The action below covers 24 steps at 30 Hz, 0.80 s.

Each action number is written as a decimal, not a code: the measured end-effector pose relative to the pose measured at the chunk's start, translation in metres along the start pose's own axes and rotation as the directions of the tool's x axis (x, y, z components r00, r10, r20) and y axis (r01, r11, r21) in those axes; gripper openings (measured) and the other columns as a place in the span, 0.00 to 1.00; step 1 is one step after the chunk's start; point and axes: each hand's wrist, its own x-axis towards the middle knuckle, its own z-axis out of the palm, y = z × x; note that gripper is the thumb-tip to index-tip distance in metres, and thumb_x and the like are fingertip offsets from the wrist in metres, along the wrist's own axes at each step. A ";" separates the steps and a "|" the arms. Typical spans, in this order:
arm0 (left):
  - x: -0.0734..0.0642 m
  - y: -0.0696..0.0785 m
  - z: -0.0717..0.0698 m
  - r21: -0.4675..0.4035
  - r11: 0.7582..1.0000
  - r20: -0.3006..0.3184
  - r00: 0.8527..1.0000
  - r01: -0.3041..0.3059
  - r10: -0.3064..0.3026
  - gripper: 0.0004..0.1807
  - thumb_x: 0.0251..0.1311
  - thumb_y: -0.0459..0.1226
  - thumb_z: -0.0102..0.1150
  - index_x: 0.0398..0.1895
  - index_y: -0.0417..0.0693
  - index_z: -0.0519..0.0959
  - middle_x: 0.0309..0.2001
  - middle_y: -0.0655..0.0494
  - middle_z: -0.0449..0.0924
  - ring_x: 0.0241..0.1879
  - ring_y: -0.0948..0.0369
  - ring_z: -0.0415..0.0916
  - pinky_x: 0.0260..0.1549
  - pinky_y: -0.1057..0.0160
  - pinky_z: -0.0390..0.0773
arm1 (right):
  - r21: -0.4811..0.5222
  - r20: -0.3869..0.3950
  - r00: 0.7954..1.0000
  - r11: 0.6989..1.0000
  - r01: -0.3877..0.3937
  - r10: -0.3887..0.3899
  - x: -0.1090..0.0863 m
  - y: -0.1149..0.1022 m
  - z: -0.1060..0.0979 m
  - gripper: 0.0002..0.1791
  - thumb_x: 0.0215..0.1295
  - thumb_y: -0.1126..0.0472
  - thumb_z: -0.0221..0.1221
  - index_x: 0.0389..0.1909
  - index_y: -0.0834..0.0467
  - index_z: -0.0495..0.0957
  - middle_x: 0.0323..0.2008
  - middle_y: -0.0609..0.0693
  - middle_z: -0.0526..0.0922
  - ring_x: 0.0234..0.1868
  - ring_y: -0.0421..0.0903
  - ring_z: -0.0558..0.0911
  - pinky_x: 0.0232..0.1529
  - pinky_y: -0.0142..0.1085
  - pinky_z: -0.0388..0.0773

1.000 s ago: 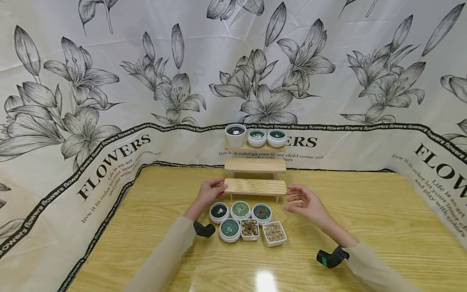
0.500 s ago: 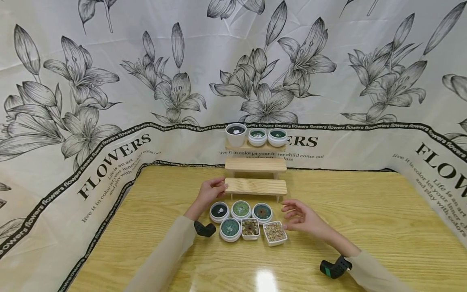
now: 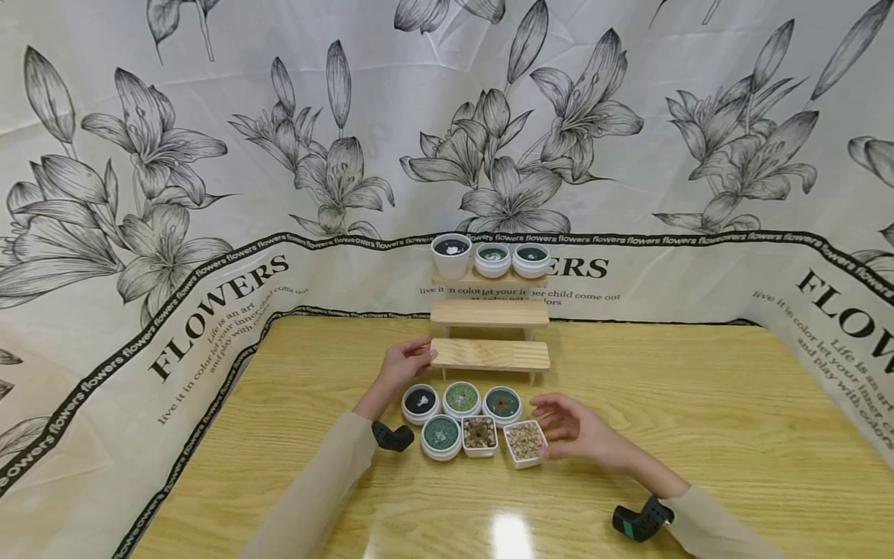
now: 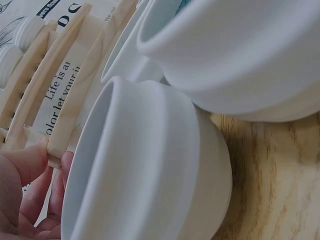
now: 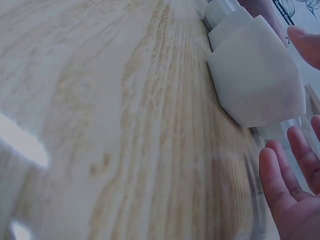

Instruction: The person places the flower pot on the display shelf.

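Observation:
My left hand (image 3: pixel 403 365) pinches the left end of the lowest step of a small wooden tiered stand (image 3: pixel 490 354). In the left wrist view, the thumb (image 4: pixel 31 159) lies over the board's end with fingers beneath. My right hand (image 3: pixel 585 436) is at the right side of a square white pot (image 3: pixel 524 442) filled with pale pebbles. Its fingers are apart and loosely bent in the right wrist view, with the pot's white wall (image 5: pixel 257 75) between thumb and fingers; a gap shows there. A second square pot (image 3: pixel 479 435), with darker pebbles, stands just left of it.
Round white pots, one with green fill (image 3: pixel 462 398), stand in front of the stand. On its top step are a taller white pot (image 3: pixel 451 258) and two low ones (image 3: pixel 492 261). A flower-printed cloth (image 3: pixel 335 279) hangs behind the wooden table (image 3: pixel 663 388).
My right hand has come away from the right end of the lowest step and moved toward me, to the square pebble pot. The left hand stays on the stand.

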 end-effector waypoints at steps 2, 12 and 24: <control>0.000 0.000 0.000 0.002 1.000 -0.001 1.000 0.003 -0.003 0.22 0.62 0.30 0.59 0.60 0.36 0.74 0.42 0.50 0.78 0.26 0.70 0.75 0.32 0.72 0.82 | 0.017 0.015 1.000 1.000 0.011 -0.011 -0.001 0.001 0.002 0.40 0.51 0.70 0.68 0.62 0.77 0.58 0.53 0.77 0.67 0.48 0.38 0.78 0.49 0.33 0.82; 0.000 0.004 -0.004 0.009 1.000 0.038 0.999 0.017 -0.017 0.24 0.62 0.30 0.60 0.61 0.34 0.72 0.43 0.49 0.78 0.27 0.69 0.75 0.42 0.60 0.84 | 0.036 0.061 0.998 0.999 0.022 -0.024 0.000 0.005 0.008 0.40 0.50 0.70 0.70 0.62 0.76 0.60 0.52 0.73 0.69 0.48 0.39 0.78 0.47 0.33 0.83; -0.001 0.001 -0.001 0.007 1.000 0.002 1.000 0.003 -0.003 0.22 0.61 0.30 0.60 0.60 0.37 0.74 0.44 0.46 0.79 0.27 0.69 0.76 0.31 0.71 0.83 | 0.029 0.073 0.997 1.000 -0.002 0.000 -0.001 0.007 0.012 0.40 0.49 0.68 0.70 0.62 0.71 0.62 0.55 0.71 0.69 0.51 0.35 0.77 0.52 0.30 0.80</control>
